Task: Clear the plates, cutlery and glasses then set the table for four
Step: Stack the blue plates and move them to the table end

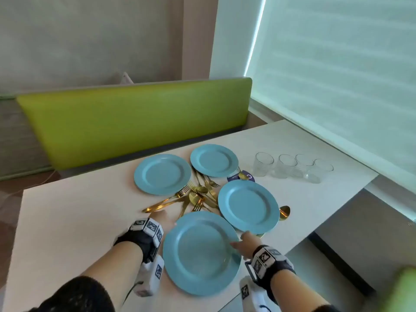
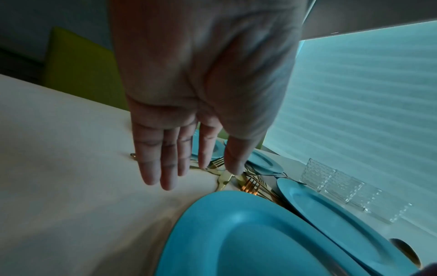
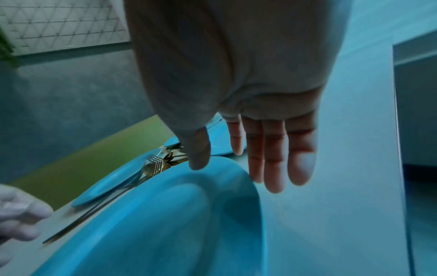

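Several blue plates lie on the white table (image 1: 67,210); the nearest plate (image 1: 200,253) sits between my hands. My left hand (image 1: 146,233) hovers just left of that plate, fingers straight (image 2: 165,168), holding nothing. My right hand (image 1: 244,240) reaches over the near plate's right rim, fingers straight (image 3: 274,158), thumb above the rim. A heap of gold cutlery (image 1: 198,197) lies in the middle among the plates. Another plate (image 1: 248,206) lies to the right, with a gold spoon (image 1: 284,212) poking out beside it. Several clear glasses (image 1: 290,167) stand in a row at the back right.
A green bench backrest (image 1: 135,122) runs behind the table. The table's right edge (image 1: 326,221) drops off near my right hand. A window blind (image 1: 337,75) fills the right side. A small dark card (image 1: 242,177) lies by the far plates.
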Demonstrator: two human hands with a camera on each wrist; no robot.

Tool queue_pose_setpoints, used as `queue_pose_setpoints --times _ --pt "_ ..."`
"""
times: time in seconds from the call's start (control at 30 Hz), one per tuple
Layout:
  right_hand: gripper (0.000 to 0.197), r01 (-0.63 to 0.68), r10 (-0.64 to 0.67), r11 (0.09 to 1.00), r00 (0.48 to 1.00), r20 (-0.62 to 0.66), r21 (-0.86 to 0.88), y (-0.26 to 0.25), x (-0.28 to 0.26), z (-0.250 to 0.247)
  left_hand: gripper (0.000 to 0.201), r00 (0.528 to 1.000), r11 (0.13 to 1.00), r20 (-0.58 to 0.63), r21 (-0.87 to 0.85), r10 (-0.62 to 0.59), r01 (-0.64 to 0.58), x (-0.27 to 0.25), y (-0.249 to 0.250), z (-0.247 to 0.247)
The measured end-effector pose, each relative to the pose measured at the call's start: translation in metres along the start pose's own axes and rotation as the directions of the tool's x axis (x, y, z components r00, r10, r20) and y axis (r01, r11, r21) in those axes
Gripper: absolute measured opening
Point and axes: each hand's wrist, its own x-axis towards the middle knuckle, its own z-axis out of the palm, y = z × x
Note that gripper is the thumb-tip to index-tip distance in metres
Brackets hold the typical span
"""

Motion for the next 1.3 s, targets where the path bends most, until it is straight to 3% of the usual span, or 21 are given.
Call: queue_pose_setpoints --times 0.2,0.33,0.43,0.57,0.7,0.83,0.97,1.17,1.23,1.3 --pt "0.073 -0.065 0.051 0.981 0.995 0.080 0.184 0.018 0.028 0.017 0.034 0.986 0.996 0.146 -0.031 -0.082 0.087 0.002 -0.006 0.009" --pt "0.042 -0.080 0.052 0.969 0.991 0.123 0.235 0.013 0.011 0.015 0.043 0.980 0.989 0.171 -0.088 -0.106 0.122 0.005 -0.011 0.019" --pt "0.029 -0.042 0.010 0.959 0.994 0.112 0.280 0.010 -0.003 0.018 0.055 0.966 0.983 0.229 -0.111 -0.119 0.148 0.004 -0.017 0.027" --pt "0.023 -0.057 -0.024 0.834 0.990 0.139 0.549 -0.004 -0.033 0.002 0.056 0.949 0.970 0.302 -0.186 -0.094 0.155 0.007 -0.027 0.027" --pt "0.021 0.002 -0.083 0.761 0.992 0.094 0.648 -0.019 -0.060 -0.024 0.058 0.961 0.942 0.267 -0.302 -0.066 0.149 0.006 -0.031 0.011" --pt "0.022 0.046 -0.098 0.721 0.995 0.036 0.691 -0.030 -0.072 -0.043 0.063 0.958 0.783 0.285 -0.593 -0.014 0.188 0.013 -0.024 -0.004" --pt "0.021 0.066 -0.105 0.647 0.995 0.002 0.759 -0.035 -0.073 -0.058 0.061 0.970 0.645 0.242 -0.747 0.038 0.161 0.026 -0.018 -0.017" --pt "0.020 0.066 -0.155 0.481 0.988 0.011 0.874 -0.040 -0.052 -0.081 0.047 0.970 0.282 0.221 -0.941 0.101 0.186 0.032 0.002 -0.032" --pt "0.023 0.069 -0.171 0.469 0.985 0.014 0.880 -0.039 -0.038 -0.089 0.050 0.982 0.240 0.183 -0.956 0.048 0.166 0.037 0.010 -0.035" --pt "0.027 0.080 -0.158 0.500 0.987 0.000 0.862 -0.038 -0.023 -0.097 0.053 0.992 0.254 0.123 -0.960 0.001 0.119 0.044 0.020 -0.039"
